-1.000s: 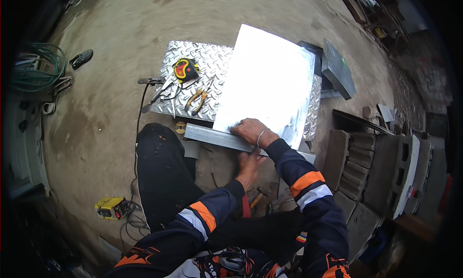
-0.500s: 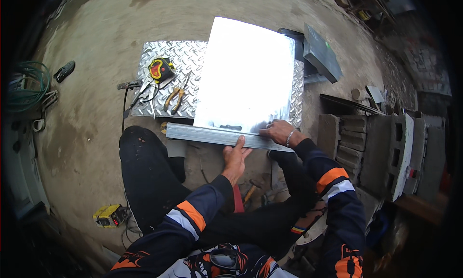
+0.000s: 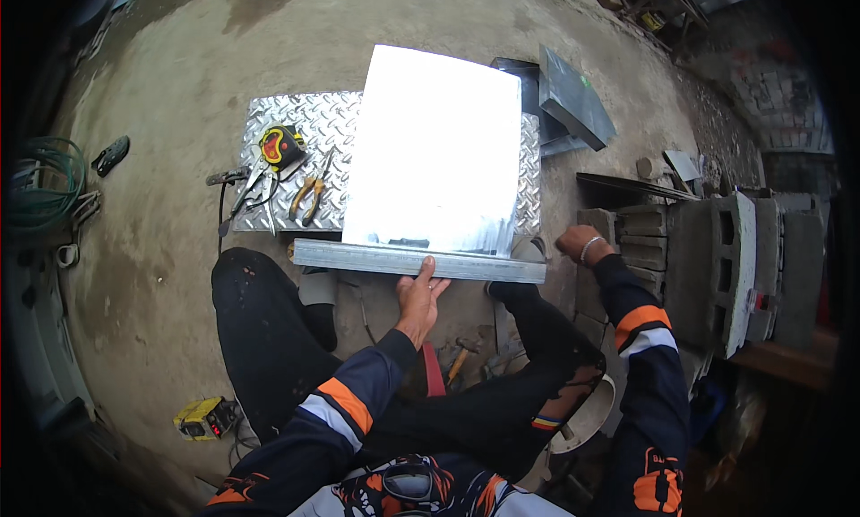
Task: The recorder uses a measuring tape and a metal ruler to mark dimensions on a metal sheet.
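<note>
My left hand grips a long galvanized metal channel from the near side, thumb on its top and fingers under it. The channel lies along the near edge of a bright, glaring metal sheet. That sheet rests on a silver diamond-tread plate. My right hand is off the metal, to the right of the channel's end and by the concrete blocks. Its fingers are curled closed, and whatever they hold, if anything, is hidden.
A yellow-black tape measure and yellow-handled pliers lie on the plate's left side. Folded grey metal pieces sit beyond its right edge. Concrete blocks stand at right. A hammer lies between my legs, a yellow device lower left.
My right hand has left the sheet's near right corner and moved right, toward the blocks. My left hand keeps its grip on the channel. The whole view has shifted slightly.
</note>
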